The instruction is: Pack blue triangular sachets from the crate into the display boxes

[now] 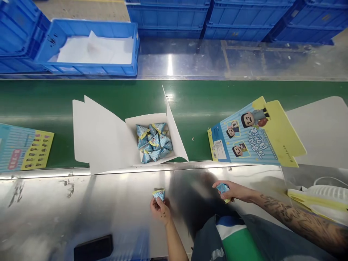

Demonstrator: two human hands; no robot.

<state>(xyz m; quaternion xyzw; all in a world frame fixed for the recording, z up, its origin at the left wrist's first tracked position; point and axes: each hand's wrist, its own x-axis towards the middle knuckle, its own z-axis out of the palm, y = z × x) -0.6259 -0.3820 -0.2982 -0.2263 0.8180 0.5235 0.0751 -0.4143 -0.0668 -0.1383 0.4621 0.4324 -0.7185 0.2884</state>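
Note:
An open white box (108, 139) stands on the green belt, holding several blue and yellow triangular packets (154, 141). Below it, over the metal table, my left hand (161, 210) is closed round one such packet (159, 194), thumb on its front. Farther right, my right hand (231, 192) grips another blue packet (223, 187) between thumb and fingers. Neither hand touches a box. Above my right hand is a second box (244, 137), printed blue and yellow with cartoon figures; its inside is hidden.
The green belt (190, 98) crosses the view. Another printed box (25, 148) is at far left. A black phone (93, 248) lies on the metal table (122, 203). A white and yellow device (323, 199) sits at right. Beyond the belt are a blue crate (94, 68) and stacked blue crates (168, 16).

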